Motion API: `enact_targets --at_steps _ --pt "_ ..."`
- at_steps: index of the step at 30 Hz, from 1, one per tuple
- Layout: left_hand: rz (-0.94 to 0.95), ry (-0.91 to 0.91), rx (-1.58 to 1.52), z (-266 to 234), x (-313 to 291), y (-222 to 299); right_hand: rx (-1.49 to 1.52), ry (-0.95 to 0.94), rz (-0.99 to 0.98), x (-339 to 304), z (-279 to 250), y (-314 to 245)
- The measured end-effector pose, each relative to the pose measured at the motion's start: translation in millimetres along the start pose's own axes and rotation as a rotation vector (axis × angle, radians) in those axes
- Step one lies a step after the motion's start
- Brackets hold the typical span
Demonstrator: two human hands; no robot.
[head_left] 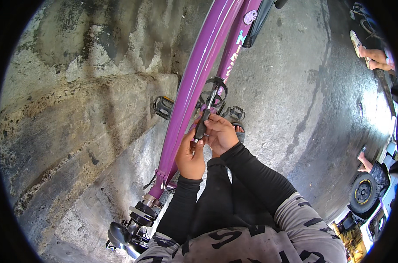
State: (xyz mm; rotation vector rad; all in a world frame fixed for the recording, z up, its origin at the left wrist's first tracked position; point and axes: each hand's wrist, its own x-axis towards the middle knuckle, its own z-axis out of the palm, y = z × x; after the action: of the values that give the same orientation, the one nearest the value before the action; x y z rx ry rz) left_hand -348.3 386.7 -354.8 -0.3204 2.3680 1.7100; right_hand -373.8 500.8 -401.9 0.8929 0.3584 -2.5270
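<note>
A purple bicycle frame (193,74) runs up and away from me, with a black bottle cage (215,92) on its right-hand tube. Between my hands is a hand tool with a black handle (201,126), much like a screwdriver. Its silver shaft points up into the cage; the tip's exact contact is hidden there. My right hand (222,133) is closed on the handle from the right, fingers bent round its upper part. From below, my left hand (192,158) pinches the handle's lower end between thumb and fingers, close beside the purple tube.
Pedals (164,107) stick out on both sides of the frame. Below lie the stem and headset (144,212) and a black rounded part (119,234). A worn concrete step (89,105) rises at left. Far right are a spare wheel (364,192) on a vehicle and other people's legs (374,56).
</note>
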Motion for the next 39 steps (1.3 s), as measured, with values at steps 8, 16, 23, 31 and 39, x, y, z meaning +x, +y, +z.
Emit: enact_targets --at_steps 8,16,23,31,39 --pt "0.076 -0.001 0.185 -1 6 9 0.071 -0.033 0.007 0 5 -1" --pt "-0.825 0.14 -0.963 -2 10 13 -0.184 0.052 0.048 15 -3 2" --pt "-0.794 -0.059 -0.645 -12 15 18 0.039 -0.157 -0.023 5 -2 2" --pt "-0.023 0.107 0.293 8 11 8 -0.203 0.102 -0.114 14 -4 10" --pt "-0.619 0.048 -0.439 7 13 8 0.099 -0.076 -0.052 13 -4 0"
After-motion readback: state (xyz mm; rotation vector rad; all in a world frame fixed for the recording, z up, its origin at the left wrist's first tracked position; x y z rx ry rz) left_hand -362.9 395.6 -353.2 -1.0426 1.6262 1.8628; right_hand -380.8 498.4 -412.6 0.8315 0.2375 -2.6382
